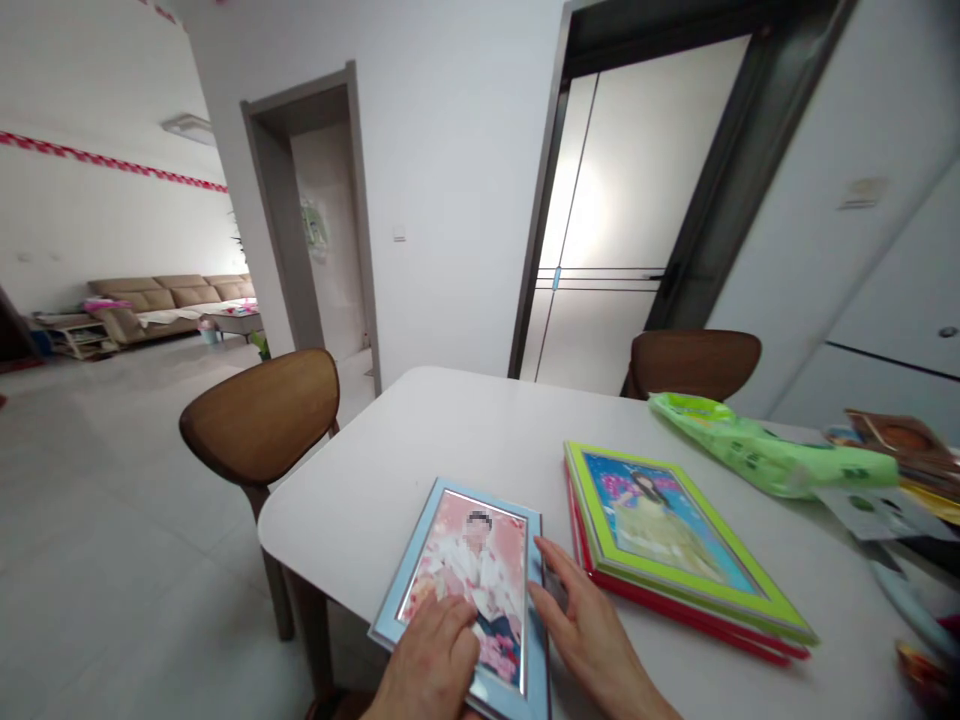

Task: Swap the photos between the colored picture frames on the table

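Pale-blue picture frame (469, 590) lies flat at the near edge of the white counter (450, 440). Left hand (435, 655) rests on the glass, fingers loosely bent, not gripping. Right hand (592, 640) sits against its right edge, fingers open. Green frame (675, 540) lies just right, wooden chair (262, 415) off left.

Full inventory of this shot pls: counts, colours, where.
blue photo frame: 1, light blue, flat at table's near edge
frame stack: at least 2, green over red, right of it
plastic packet: 1, light green, behind the stack
loose packets: several, mixed, table's far right
table: 1, white
chairs: 2, brown wood, left and far sides
sofa: 1, beige, far left room
left hand: resting on blue frame's picture
right hand: open, at that frame's right edge
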